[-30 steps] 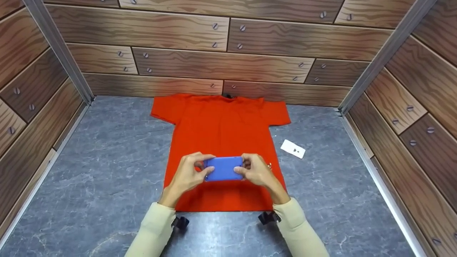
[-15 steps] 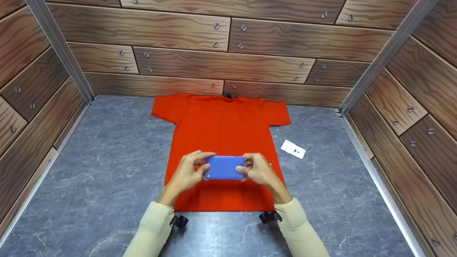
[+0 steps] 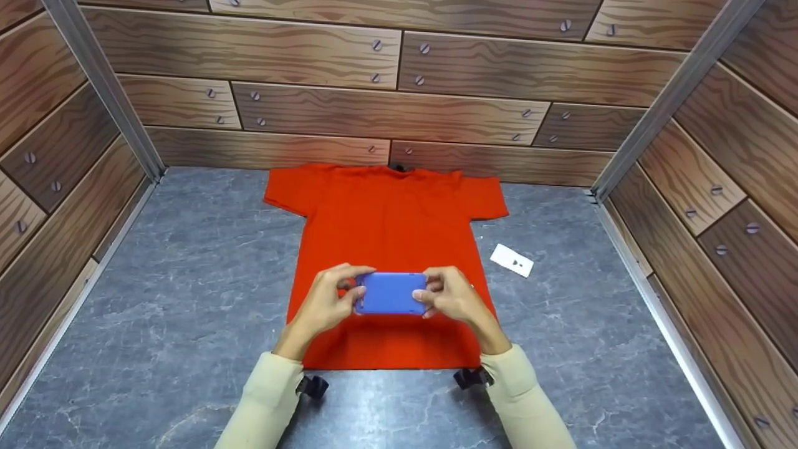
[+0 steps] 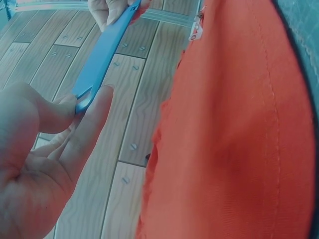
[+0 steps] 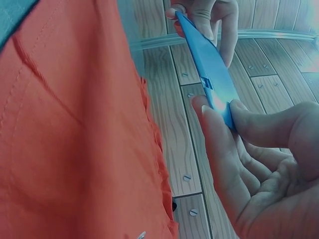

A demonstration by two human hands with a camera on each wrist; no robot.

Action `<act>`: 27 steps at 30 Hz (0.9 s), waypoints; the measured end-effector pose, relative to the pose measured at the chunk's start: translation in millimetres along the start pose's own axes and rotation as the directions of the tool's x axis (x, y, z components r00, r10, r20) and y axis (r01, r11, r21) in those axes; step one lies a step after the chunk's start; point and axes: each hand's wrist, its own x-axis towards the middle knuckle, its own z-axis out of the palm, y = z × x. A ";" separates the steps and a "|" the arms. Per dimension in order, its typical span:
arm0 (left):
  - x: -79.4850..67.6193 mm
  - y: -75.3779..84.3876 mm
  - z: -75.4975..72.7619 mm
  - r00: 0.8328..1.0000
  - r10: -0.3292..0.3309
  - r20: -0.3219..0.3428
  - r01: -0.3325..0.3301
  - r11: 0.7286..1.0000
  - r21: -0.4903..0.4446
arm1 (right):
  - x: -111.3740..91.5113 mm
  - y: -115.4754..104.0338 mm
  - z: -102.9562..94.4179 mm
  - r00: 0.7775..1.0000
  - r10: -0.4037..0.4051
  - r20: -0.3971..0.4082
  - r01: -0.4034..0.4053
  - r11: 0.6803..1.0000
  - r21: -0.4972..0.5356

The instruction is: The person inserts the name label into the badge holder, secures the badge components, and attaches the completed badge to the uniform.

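Both hands hold a flat blue phone case (image 3: 391,293) level over the lower part of a red T-shirt (image 3: 386,231). My left hand (image 3: 329,298) pinches the case's left end between thumb and fingers. At the opposite end, my right hand (image 3: 454,298) grips it with the thumb on the near face and fingers behind. Seen edge-on in the left wrist view, the case (image 4: 102,57) is thin, with a slot near its end. A similar cutout shows on the case (image 5: 207,74) in the right wrist view, close to the right fingertips.
The T-shirt lies spread on a grey marbled tabletop (image 3: 199,299), its collar toward the back wall. A white card (image 3: 512,260) with small dark marks lies right of the shirt. Wood-patterned walls (image 3: 386,112) enclose the back and sides, with metal rails along the corners.
My left thumb has shifted toward the left end of the phone case. The case has risen slightly in view, and both hands keep their hold.
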 end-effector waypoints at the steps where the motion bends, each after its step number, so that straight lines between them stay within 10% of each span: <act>1: 0.0 0.0 0.3 1.000 0.002 0.000 -0.002 1.000 -0.001 | 0.0 -0.1 -0.3 1.000 0.003 0.002 -0.003 1.000 0.002; 27: -0.3 4.8 2.8 1.000 -0.017 0.005 0.017 0.999 -0.044 | -0.9 1.5 -8.5 0.996 -0.064 0.056 0.061 0.997 0.051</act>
